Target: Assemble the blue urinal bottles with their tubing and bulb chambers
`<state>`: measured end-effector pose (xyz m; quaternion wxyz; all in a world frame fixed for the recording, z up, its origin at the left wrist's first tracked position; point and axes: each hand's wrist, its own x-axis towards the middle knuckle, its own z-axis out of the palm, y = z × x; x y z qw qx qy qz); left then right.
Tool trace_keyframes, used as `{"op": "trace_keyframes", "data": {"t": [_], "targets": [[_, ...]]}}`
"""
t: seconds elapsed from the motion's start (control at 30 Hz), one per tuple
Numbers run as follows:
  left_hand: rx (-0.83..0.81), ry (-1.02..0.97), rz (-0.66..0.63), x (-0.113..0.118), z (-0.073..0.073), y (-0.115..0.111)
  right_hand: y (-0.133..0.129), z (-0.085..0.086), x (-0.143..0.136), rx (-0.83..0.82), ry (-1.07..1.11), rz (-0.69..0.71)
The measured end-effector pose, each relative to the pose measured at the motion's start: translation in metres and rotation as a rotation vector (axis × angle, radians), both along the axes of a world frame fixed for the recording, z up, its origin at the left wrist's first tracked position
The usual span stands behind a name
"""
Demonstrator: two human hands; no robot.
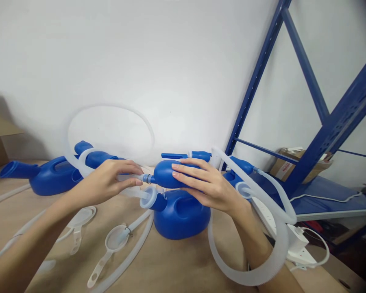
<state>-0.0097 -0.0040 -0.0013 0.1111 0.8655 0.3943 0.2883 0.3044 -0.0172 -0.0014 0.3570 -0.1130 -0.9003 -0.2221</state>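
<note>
Made up of a smooth, deep-blue rounded bulb [164, 173] and a pale translucent tube [145, 178], meeting at the bulb's short, narrow neck [153, 179]. Held up off the desk [183, 266], lying nearly level just above a blue jug [179, 221], with neck pointing left. Shows blue through the tube's end, ringed by a thin dark clip [149, 179].

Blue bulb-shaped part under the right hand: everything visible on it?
The blue bulb-shaped part is smooth, rounded and plastic-looking, lying sideways with its narrow neck pointing left. The neck meets a translucent tube, with a dark band near the joint. The right hand spreads its fingers over its right side, hiding that end; the left hand pinches the tube near the neck. It sits above the body of the blue jug; whether the two touch is unclear.
</note>
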Motion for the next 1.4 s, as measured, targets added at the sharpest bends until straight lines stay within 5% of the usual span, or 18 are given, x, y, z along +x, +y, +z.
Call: {"op": "trace_keyframes", "data": {"t": [0.2, 0.47, 0.83, 1.23, 1.4], "targets": [[-0.302, -0.276, 0.056, 0.0, 0.005, -0.003, 0.002, -0.002, -0.001, 0.088, 0.033, -0.032], [-0.371, -0.102, -0.039, -0.006, 0.006, -0.001, 0.012, -0.009, 0.004, 0.129, -0.04, -0.16], [-0.177, -0.032, -0.008, 0.008, 0.005, -0.006, 0.024, -0.011, 0.016, -0.087, 0.037, -0.06], [0.051, 0.063, -0.024, 0.018, -0.002, -0.01, 0.023, -0.012, 0.019, -0.342, 0.079, -0.127], [0.058, 0.066, 0.0, 0.018, -0.001, -0.012, 0.023, -0.013, 0.018, -0.459, 0.358, -0.062]]}}
